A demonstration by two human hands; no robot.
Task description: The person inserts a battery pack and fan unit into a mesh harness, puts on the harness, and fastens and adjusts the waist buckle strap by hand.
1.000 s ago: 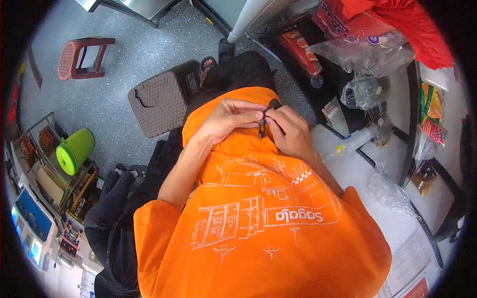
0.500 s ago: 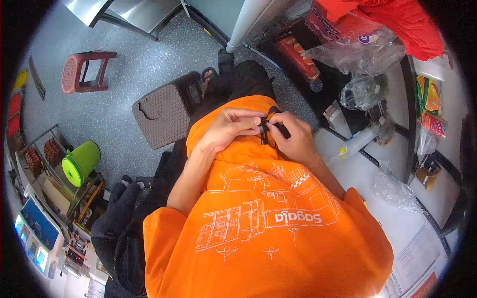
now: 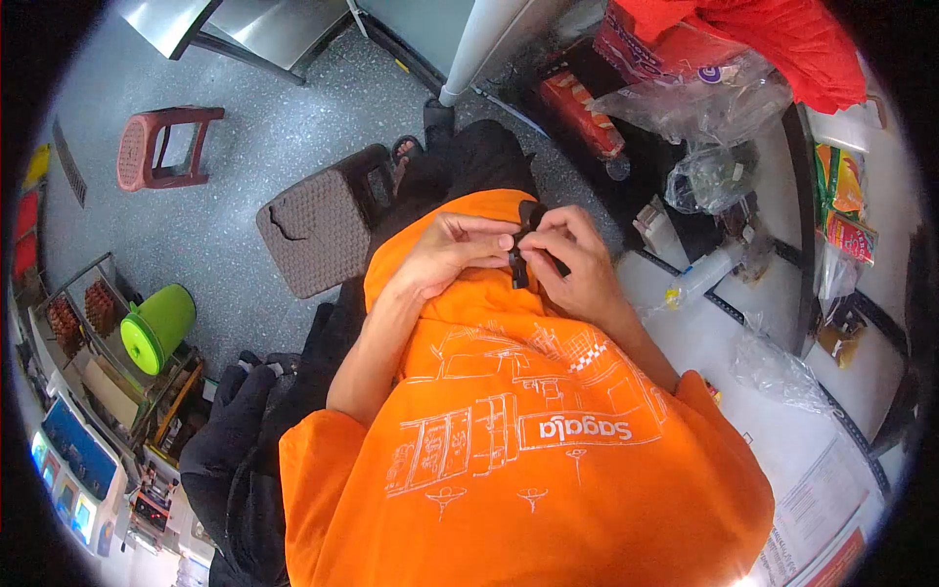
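At the waist of my orange shirt (image 3: 548, 470), both hands meet around a small black strap-like piece (image 3: 518, 272); its exact kind is unclear. My left hand (image 3: 452, 256) pinches its left side between thumb and fingers. From the other side, my right hand (image 3: 575, 262) is closed on the piece, thumb and fingertips bent together. One dark end sticks up above the fingers, and another hangs below them. My right fingers hide part of the middle.
A brown woven-look stool (image 3: 313, 225) stands beside my legs, with a red plastic stool (image 3: 161, 147) farther off. A green bin (image 3: 156, 328) is at left. Plastic bags (image 3: 719, 176) and a bottle (image 3: 704, 276) lie at right. Another person's dark-clothed legs (image 3: 230, 430) show at lower left.
My right hand's fingers have lifted and bent more over the black piece, and its dark part beside them shows less. My left hand keeps its pinch. The view has shifted slightly.
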